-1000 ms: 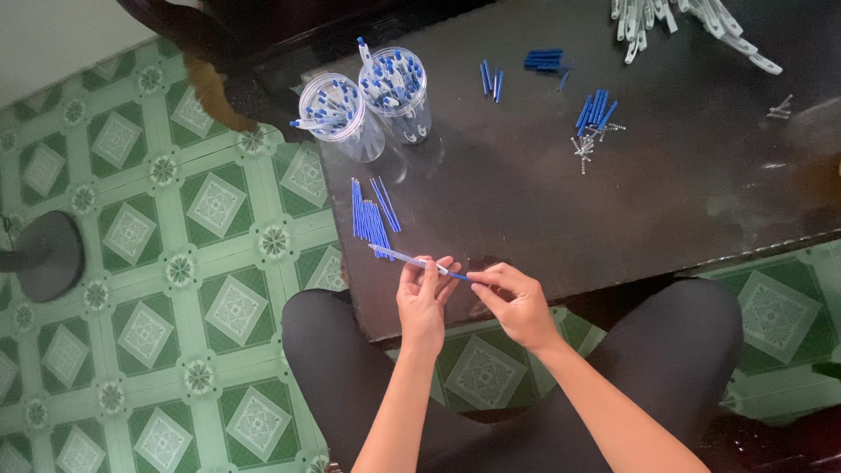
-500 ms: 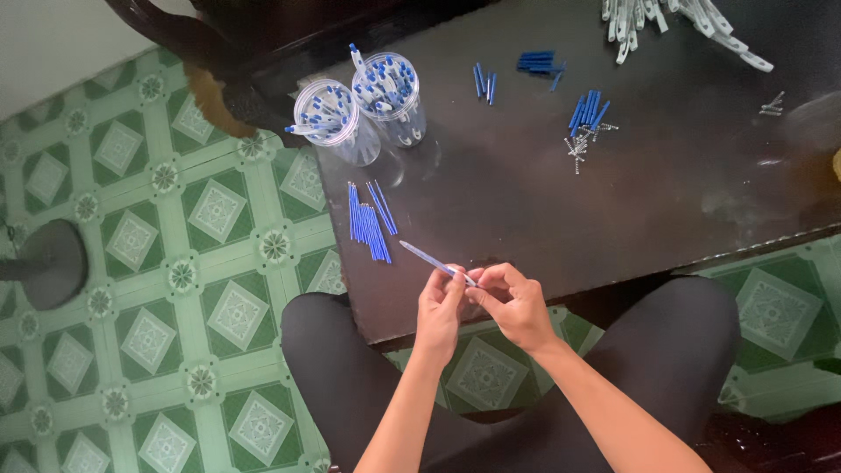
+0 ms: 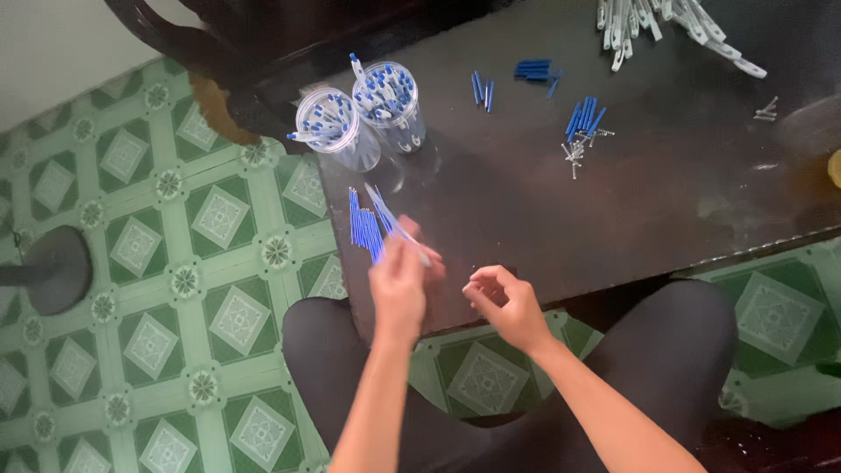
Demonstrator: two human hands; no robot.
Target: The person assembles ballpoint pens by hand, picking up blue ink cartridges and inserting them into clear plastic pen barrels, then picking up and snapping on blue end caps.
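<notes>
a view from above onto a dark table (image 3: 666, 201) and a person's two bare arms reaching up from the bottom of the frame. the left hand (image 3: 399, 285) is blurred with motion; its fingers are pressed together, pinching a thin pen-like stick (image 3: 396, 223) that slants up and left over a small bundle of blue sticks (image 3: 363, 229) lying near the table's left edge. the right hand (image 3: 508, 302) is just beside it, over the near edge, with fingers curled in toward each other; whether they pinch something tiny cannot be told.

farther up the table stand two clear plastic cups (image 3: 359, 123) full of blue and white pieces, touching each other and close to the left corner. small heaps of blue tubes (image 3: 585, 118) and little metal springs (image 3: 574, 158) lie in the middle, and a pile of white parts (image 3: 666, 26) sits at the far edge.

what looks risky: the bundle lies right at the left edge, so a brush from the left hand would likely roll sticks onto the green tiled floor (image 3: 158, 263). the cups are light and near the corner; a wide sweep could tip them. the loose springs may roll.

open room lies in the table's centre and right, bare and dark. the near edge sits tight over the person's knees.
</notes>
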